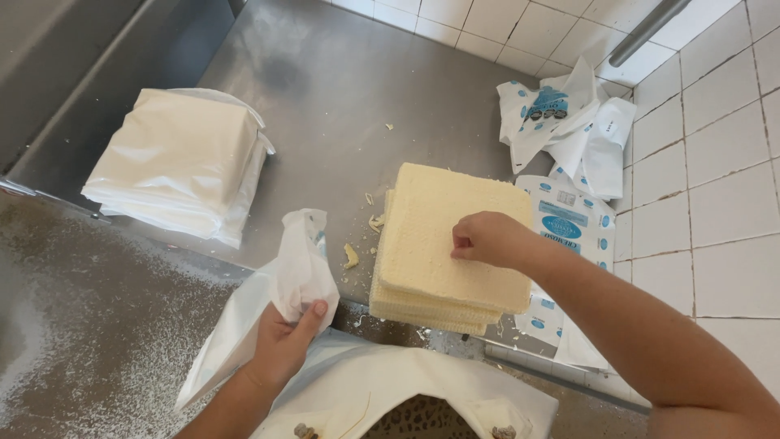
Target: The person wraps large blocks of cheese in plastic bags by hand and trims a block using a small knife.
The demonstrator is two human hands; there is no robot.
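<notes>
The right hand [485, 239] rests on top of a stack of pale yellow slabs [451, 244], its fingers [463, 241] curled narrow and pinching at the top slab's surface. The stack sits on the steel surface [325, 97], directly under those fingers. The left hand [284, 341] holds a crumpled white plastic bag [276, 301], fingers wrapped around it, thumb on top. Small yellow crumbs [351, 257] lie between the two hands. Beyond the right fingers, torn white-and-blue wrappers [569, 122] lie by the tiled wall. Well beyond the left fingers sits a white wrapped package [179, 162].
</notes>
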